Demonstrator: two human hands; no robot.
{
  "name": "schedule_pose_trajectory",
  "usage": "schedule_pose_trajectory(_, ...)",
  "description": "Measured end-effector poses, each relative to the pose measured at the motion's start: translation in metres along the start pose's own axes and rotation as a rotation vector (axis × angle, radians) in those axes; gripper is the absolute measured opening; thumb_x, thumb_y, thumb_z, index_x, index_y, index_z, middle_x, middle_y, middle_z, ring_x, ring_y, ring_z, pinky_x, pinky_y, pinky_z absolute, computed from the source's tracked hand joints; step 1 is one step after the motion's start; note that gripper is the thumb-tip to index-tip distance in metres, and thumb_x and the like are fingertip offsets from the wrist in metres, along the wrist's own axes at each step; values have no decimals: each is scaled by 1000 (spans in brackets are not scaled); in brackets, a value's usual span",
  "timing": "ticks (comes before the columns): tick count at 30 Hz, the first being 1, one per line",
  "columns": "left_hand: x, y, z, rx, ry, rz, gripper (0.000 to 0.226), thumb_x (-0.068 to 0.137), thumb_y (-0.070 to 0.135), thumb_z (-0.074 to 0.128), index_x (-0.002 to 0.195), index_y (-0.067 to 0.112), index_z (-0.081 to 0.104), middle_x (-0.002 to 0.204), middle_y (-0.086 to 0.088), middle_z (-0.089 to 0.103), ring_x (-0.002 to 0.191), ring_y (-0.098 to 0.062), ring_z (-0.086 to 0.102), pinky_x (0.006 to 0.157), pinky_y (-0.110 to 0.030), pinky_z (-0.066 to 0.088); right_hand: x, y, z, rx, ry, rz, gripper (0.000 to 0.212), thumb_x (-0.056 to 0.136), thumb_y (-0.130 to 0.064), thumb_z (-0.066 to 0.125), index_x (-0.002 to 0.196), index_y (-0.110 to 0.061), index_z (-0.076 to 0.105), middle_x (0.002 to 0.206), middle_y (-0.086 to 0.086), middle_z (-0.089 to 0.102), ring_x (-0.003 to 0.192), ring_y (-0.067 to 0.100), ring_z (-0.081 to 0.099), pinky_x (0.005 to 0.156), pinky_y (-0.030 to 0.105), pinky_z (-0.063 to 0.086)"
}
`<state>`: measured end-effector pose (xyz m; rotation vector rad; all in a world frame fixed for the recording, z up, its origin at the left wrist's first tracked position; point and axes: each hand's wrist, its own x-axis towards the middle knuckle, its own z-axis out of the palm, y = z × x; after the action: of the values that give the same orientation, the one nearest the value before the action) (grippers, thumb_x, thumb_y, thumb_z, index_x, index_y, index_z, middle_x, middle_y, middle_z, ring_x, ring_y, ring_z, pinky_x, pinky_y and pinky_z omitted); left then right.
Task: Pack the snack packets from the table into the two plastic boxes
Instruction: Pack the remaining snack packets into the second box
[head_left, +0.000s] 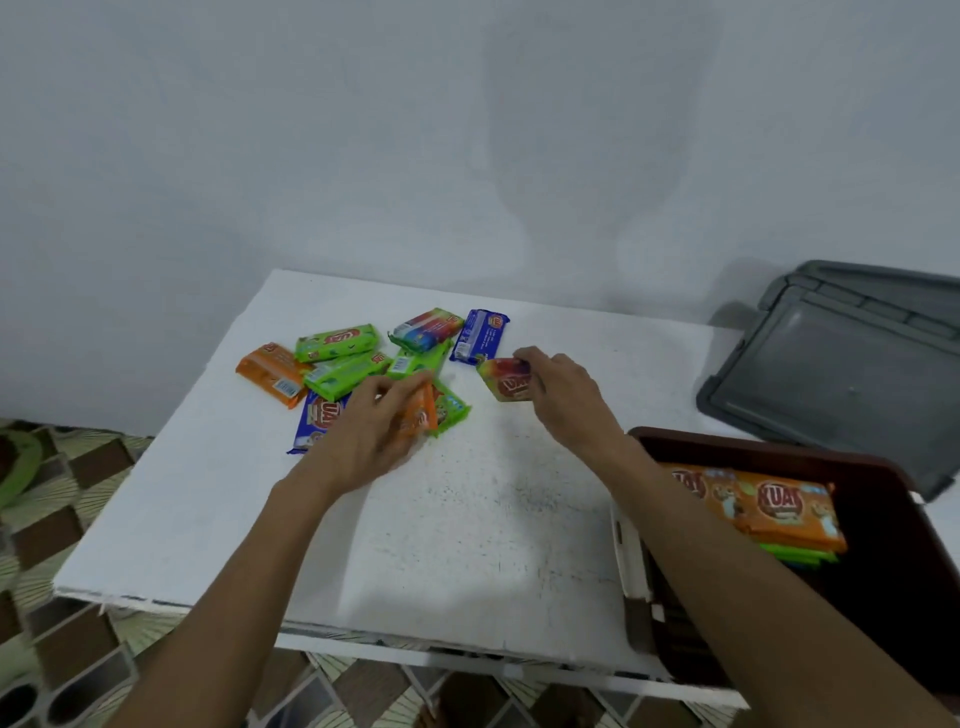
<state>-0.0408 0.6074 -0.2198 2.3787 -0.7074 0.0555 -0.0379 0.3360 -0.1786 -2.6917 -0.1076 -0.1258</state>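
Observation:
Several snack packets lie in a loose pile (353, 364) on the white table (457, 545), green, orange and blue ones. My left hand (363, 436) grips an orange packet (418, 415) at the pile's near edge, beside a green packet (451, 408). To the right, my right hand (563, 397) pinches a red-and-green packet (506, 382), tilted just above the table. A dark brown plastic box (883, 478) stands at the table's right side with orange packets (779, 506) stacked over green ones inside. Only this one box shows.
A grey lid (841, 379) lies at the far right behind the box. A blue packet (480, 335) lies at the pile's far right. The wall stands close behind the table. Patterned floor tiles (78, 467) show to the left and below the table's front edge.

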Motion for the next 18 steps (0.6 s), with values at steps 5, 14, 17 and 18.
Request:
schedule_pose_trajectory(5, -7, 66, -5, -256, 203, -26, 57, 90, 25, 66, 138, 40, 40, 127, 1, 40, 118, -12, 49, 97, -35, 51, -43, 5, -55, 265, 128, -52, 28, 103, -14, 39, 124, -18, 57, 105, 6, 65, 83, 12, 60, 70, 27, 55)
schedule_pose_trajectory(14, -17, 190, 31, -846, 311, -122, 51, 84, 1, 70, 116, 29, 44, 127, 5, 54, 111, -17, 60, 86, -31, 55, -158, 62, -153, 635, 126, 30, 14, 97, -17, 53, 105, -20, 64, 101, -3, 66, 82, 8, 68, 54, 26, 57)
schedule_pose_trajectory(17, -18, 214, 52, -930, 286, -184, 49, 83, -10, 66, 115, 19, 42, 124, -4, 59, 107, -17, 64, 84, -30, 55, -195, 88, -170, 742, -50, 86, 22, 92, -13, 59, 112, -22, 64, 114, 1, 64, 97, 13, 68, 64, 28, 59)
schedule_pose_trajectory(18, -18, 219, 60, -934, 280, -213, 48, 83, -10, 66, 114, 19, 42, 121, -5, 61, 103, -16, 66, 82, -28, 55, -205, 95, -173, 756, -89, 106, 24, 91, -12, 60, 112, -22, 64, 114, 0, 64, 96, 17, 69, 63, 29, 60)
